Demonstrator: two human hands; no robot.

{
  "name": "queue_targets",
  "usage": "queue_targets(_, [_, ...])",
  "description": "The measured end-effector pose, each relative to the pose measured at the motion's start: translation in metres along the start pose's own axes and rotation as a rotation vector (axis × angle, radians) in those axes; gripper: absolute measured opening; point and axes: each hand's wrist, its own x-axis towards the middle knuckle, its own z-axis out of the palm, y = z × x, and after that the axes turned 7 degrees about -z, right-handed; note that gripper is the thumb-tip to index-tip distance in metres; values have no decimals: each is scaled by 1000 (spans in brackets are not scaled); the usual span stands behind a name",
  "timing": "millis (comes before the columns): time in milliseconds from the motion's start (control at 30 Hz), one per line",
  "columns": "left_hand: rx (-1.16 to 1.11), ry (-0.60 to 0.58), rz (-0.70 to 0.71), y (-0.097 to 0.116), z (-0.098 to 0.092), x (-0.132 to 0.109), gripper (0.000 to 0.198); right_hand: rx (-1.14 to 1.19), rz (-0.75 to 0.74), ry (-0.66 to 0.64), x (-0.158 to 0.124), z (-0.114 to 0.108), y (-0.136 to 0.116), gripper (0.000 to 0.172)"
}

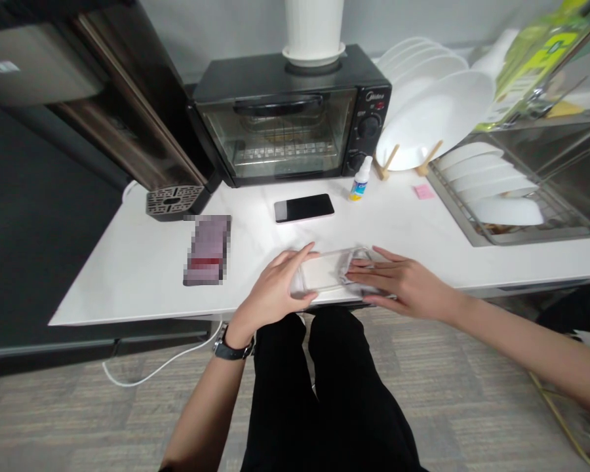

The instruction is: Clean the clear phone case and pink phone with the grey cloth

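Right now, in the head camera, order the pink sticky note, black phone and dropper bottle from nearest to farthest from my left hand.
From your left hand:
1. Black phone: just ahead, mid-counter.
2. Dropper bottle: farther, rightward, by the oven.
3. Pink sticky note: farthest, right, beside the sink.

clear plastic case (327,270): glossy | white countertop (128,292): smooth, polished | steel sink (545,147): metal, brushed

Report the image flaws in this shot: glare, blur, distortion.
In the head view, wide-angle distortion bows the white counter and stretches the right forearm; a pixelated mosaic hides the item left of the phone; the clear plastic case washes out against the counter; the oven's glass door carries soft reflections.
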Motion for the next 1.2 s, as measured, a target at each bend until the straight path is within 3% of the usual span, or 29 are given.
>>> queue_targets(133, [-48, -46, -3, -4, 0, 2, 116, -82, -35, 4, -7, -5, 14, 62])
queue_targets(400, [-159, -23, -25, -13, 0, -1, 129, -1, -50, 64, 80, 44, -30, 77])
queue_targets(500, [-181, -21, -45, -14, -1, -3, 129, 37, -106, 52, 73, 39, -33, 70])
queue_targets(667, [-168, -42, -93, -9, -1, -5, 123, 45, -69, -12, 16, 4, -9, 59])
queue_targets(767, [-161, -63, -119, -5, -3, -4, 120, -52, -35, -22, -1, -5, 3, 61])
queue_targets(867, [-151, -75, -105, -3, -4, -3, 121, -90, 19, 8, 12, 6, -2, 72])
queue_targets(967, [-137, -62, -86, -2, -5, -1, 124, -143, 87, 54, 48, 28, -22, 79])
queue_targets(1067, [-133, -57, -66, -3, -5, 0, 127, -111, 52, 90, 81, 46, -40, 88])
queue_targets(1200, [-85, -33, -20, -8, -2, -1, 122, -1, -6, 64, 78, 46, -45, 78])
